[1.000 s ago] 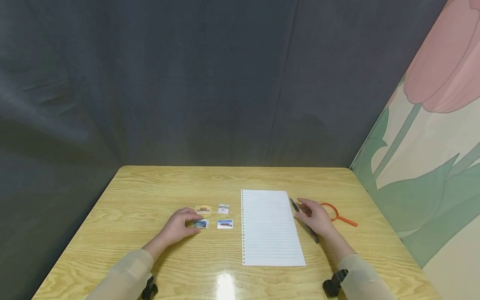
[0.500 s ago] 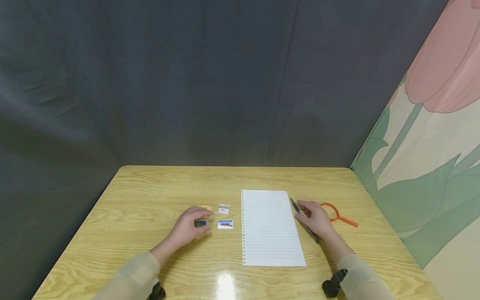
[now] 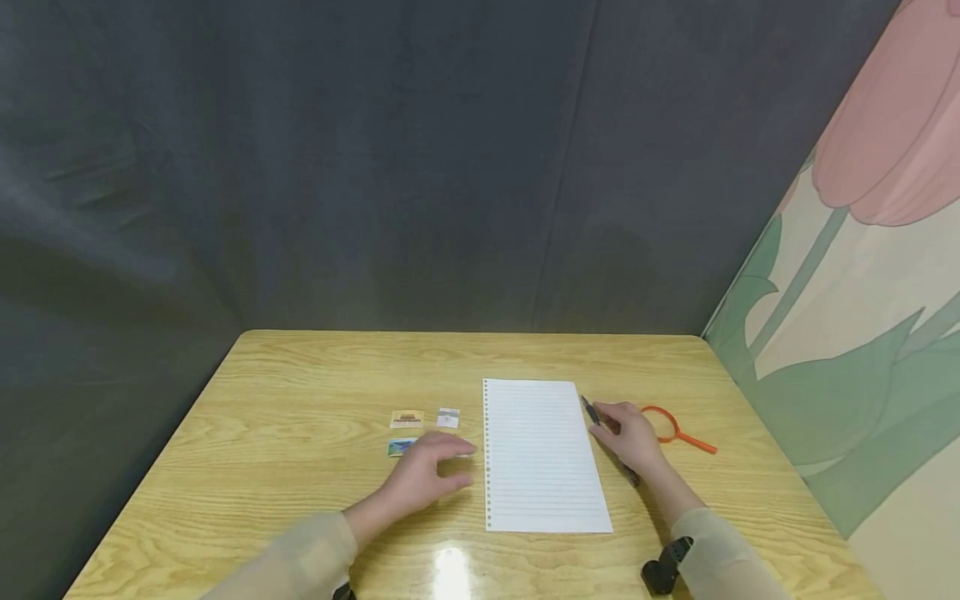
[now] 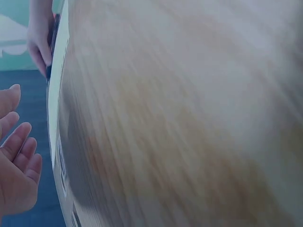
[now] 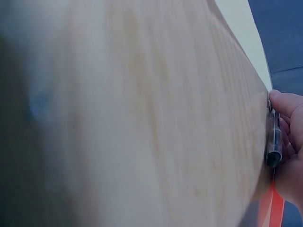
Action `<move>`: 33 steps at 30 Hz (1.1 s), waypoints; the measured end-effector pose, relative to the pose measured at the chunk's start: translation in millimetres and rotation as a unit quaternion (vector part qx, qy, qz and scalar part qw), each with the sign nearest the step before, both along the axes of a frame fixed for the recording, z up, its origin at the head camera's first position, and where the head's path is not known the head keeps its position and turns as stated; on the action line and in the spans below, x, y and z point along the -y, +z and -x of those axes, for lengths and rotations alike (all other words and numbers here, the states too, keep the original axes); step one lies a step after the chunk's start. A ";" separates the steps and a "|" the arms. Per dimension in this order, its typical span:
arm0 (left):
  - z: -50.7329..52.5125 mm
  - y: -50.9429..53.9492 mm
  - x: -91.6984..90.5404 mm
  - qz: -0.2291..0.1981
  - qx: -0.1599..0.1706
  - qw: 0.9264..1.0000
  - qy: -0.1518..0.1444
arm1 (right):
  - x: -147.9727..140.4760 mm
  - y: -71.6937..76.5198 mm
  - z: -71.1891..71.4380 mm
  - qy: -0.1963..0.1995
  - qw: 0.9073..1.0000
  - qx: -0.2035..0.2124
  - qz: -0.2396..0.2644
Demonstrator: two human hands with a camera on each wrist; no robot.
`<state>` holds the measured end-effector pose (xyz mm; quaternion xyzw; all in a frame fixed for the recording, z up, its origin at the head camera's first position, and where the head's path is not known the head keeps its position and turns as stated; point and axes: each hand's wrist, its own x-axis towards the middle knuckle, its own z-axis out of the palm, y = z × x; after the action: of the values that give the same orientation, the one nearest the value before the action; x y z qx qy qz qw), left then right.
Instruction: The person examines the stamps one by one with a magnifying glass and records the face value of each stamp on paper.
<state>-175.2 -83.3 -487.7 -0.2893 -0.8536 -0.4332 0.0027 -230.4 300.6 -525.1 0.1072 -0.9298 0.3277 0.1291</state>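
Observation:
In the head view my left hand (image 3: 420, 482) hovers over the lower right small picture card, covering most of it, thumb and fingers apart and nothing visible between them. Beside it lie a blue-green card (image 3: 398, 448), a yellow card (image 3: 407, 420) and a pale card (image 3: 448, 418). The left wrist view shows that hand (image 4: 18, 175) with loosely bent fingers. My right hand (image 3: 633, 439) rests over the black pen (image 3: 592, 410), thumb and fingers loosely spread around it. In the right wrist view the pen (image 5: 273, 142) lies against the hand (image 5: 292, 137); whether they touch is unclear.
A lined sheet (image 3: 543, 458) with punched holes lies flat between the hands. An orange magnifying glass (image 3: 696, 442) sits right of my right hand on the wooden table (image 3: 315, 375). A dark curtain (image 3: 420, 167) hangs behind, a floral one (image 3: 870, 333) at the right.
My left hand has moved rightward from the blue-green card to the lower right card. The yellow and blue-green cards show again. My right hand has stayed almost still.

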 end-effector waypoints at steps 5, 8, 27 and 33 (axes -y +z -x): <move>-2.9 -1.3 -12.5 0.006 -0.007 1.000 -0.021 | 1.5 -0.9 1.1 -0.008 1.000 -0.005 -0.008; -3.0 -3.3 -18.4 0.006 -0.011 0.999 -0.032 | 2.8 -0.6 1.3 -0.013 1.000 -0.003 -0.010; -6.1 -9.5 -46.1 0.070 -0.014 0.997 -0.043 | 11.6 7.4 -0.3 -0.046 0.999 -0.013 -0.026; -4.6 -10.5 -48.4 0.083 -0.020 0.995 -0.044 | 11.1 11.4 -1.0 -0.052 0.999 0.007 -0.008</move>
<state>-170.6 -34.9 -498.1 -0.3344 -0.8726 -0.3552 -0.0234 -229.5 289.5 -513.7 0.0579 -0.9376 0.3138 0.1382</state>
